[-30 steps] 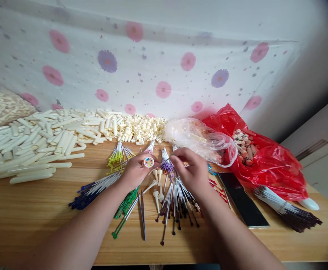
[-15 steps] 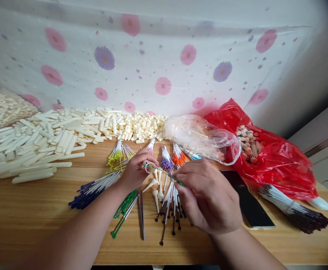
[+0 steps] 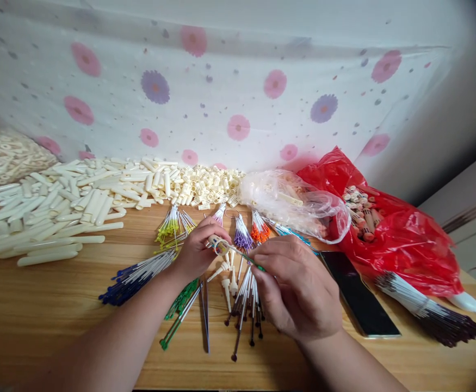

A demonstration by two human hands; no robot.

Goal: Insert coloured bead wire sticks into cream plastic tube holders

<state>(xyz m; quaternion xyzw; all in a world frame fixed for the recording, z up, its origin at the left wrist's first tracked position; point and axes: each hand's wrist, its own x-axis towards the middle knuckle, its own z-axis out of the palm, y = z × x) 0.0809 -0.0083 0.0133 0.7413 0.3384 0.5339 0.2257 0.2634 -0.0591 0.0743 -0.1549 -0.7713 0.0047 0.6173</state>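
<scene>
Threading a green-tipped stick (image 3: 246, 258) pinched in the right hand (image 3: 298, 291) into a small round holder (image 3: 220, 246) gripped by the left hand (image 3: 197, 250) above the wooden table (image 3: 58, 305), with many loose sticks (image 3: 246, 296) lying below, apparently still unassembled.

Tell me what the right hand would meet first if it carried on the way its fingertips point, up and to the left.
Probably the small round piece pinched in the left hand: the right hand holds a thin green-tipped stick aimed at it. Depth is unclear.
</scene>
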